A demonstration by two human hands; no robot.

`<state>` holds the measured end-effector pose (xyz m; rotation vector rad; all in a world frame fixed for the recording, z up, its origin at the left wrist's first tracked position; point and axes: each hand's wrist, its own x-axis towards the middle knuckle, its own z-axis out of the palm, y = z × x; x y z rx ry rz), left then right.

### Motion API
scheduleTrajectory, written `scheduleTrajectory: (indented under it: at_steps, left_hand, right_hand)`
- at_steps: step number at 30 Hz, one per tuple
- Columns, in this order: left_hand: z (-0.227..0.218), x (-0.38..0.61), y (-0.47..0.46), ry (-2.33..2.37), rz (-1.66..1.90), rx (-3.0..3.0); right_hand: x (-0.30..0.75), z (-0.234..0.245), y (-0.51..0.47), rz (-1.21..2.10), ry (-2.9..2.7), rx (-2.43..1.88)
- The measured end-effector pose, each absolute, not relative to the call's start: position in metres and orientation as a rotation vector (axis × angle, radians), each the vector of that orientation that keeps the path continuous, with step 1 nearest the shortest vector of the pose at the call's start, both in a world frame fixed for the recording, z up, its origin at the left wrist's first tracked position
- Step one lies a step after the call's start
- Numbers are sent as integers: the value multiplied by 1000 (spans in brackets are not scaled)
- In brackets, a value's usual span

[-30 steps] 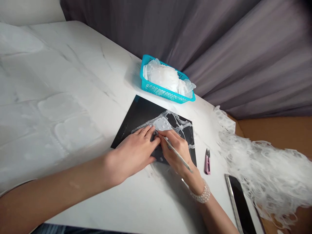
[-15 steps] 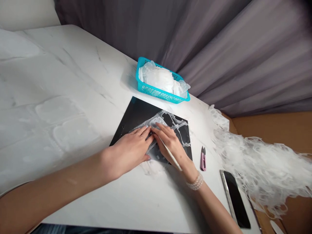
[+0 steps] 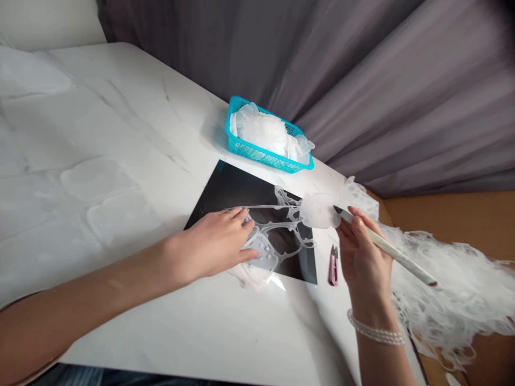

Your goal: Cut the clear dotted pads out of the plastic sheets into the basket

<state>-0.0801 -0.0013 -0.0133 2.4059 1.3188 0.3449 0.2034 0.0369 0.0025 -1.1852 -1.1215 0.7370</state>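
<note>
One L hand (image 3: pixel 219 242) spread on clr sheet (image 3: pixel 266 254), R hand (image 3: pixel 365 254) curled rnd pen-tool (image 3: pixel 396 252) + frosted pc (image 3: pixel 319 210).

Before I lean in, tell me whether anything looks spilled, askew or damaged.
The tangled heap of translucent strips sprawls loosely over the right edge of the marbled table, so it looks spilled. The translucent webbed sheet under the left hand overhangs the near edge of the black mat, slightly askew. No clear damage shows.

Pearly, beaded, multi-strand bracelet (image 3: pixel 378 334)
</note>
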Motion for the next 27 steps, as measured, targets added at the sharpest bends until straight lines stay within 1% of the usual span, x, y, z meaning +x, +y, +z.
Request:
scheduleTrajectory:
  at_steps: [2,5,7,9,10,13,15,17,19,21,22,23,26,27]
  left_hand:
    - [-4,-78,6,1297,502,2130]
    - [2,-74,15,1188,769,1406]
    - [0,-72,19,1025,805,1014]
    - [-6,-71,20,953,773,893]
    - [-8,-72,20,960,756,904]
    - [-13,-71,19,1023,724,951]
    - [-14,-70,18,1016,720,982]
    - [-14,-68,16,1014,741,1047]
    - [-13,-68,14,1041,779,1130]
    - [-11,-68,10,1097,844,1203]
    - [-9,-68,9,1127,886,1230]
    - [-7,-68,7,1156,939,1248]
    - [1,-68,8,1189,1143,1188]
    - [4,-69,10,1173,1216,1106]
  right_hand:
    - [184,8,19,663,-1304,-1182]
    - [150,14,-9,589,-1811,-1075]
    - [136,17,-22,628,-2201,-862]
    - [131,20,-27,659,-2380,-747]
    - [132,21,-26,643,-2344,-811]
    - [135,22,-10,581,-1970,-1276]
    - [132,19,7,641,-1829,-1476]
    - [123,14,24,840,-1818,-1509]
    - [112,7,35,1085,-1773,-1440]
    - [105,1,42,1199,-1707,-1369]
    - [105,-2,44,1158,-1695,-1358]
    - [108,-5,47,1048,-1702,-1368]
    - [133,-12,60,604,-1787,-1427]
    - [145,-14,66,507,-1808,-1442]
